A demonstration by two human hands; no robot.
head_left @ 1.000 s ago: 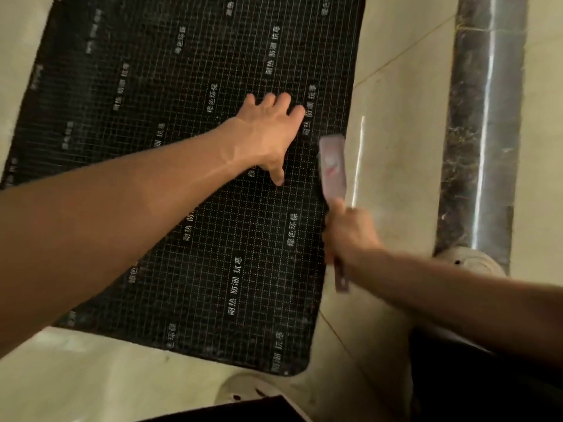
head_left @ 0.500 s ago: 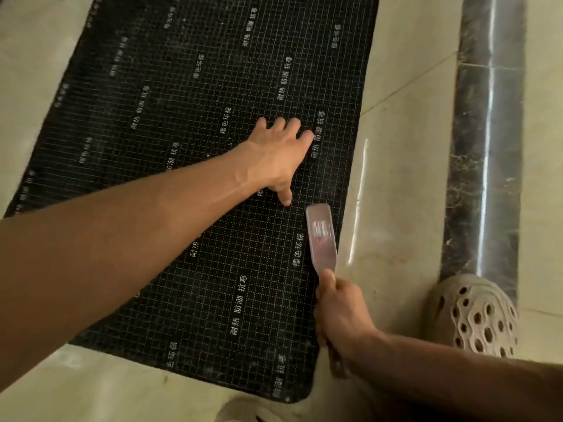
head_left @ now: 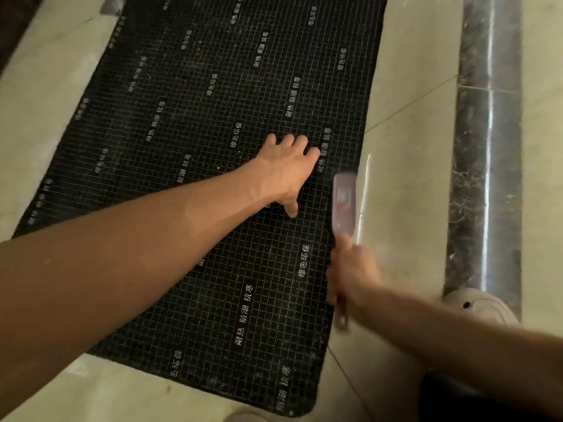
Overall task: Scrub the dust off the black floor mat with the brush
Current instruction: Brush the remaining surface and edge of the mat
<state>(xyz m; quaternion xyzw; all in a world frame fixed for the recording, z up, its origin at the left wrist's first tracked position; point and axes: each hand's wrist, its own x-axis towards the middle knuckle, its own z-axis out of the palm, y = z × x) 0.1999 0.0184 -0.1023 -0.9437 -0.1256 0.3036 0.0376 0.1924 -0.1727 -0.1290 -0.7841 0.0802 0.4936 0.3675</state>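
A pale tiled floor (head_left: 405,184) is seen from above, with a dark, glossy marble strip (head_left: 487,147) running along its right side. The black mat (head_left: 189,123) is laid flat on the tiles, filling the middle of the view; it is printed with a fine white grid and short lines of white lettering.

The mat is pinned by the left hand (head_left: 285,175), which is pressed flat with fingers spread near the right edge. The brush (head_left: 345,201) is held by its handle in the closed right hand (head_left: 353,274), with the head blurred by motion and lying over the mat's right border, just beside the left thumb.

Half a second ago the brush head sat nearer the body, below the thumb; a second ago it was up beside the fingers. It has now been pushed forward again along the same edge. The left hand has hardly shifted on the mat. A back-and-forth stroke along the right border is therefore judged to be in progress, with that strip being worked and the wide left part of the mat probably not yet reached.

Pale specks are visible along the near and right edges of the mat, so dust is judged to remain. A perforated beige shoe (head_left: 478,306) is seen at the foot of the strip.
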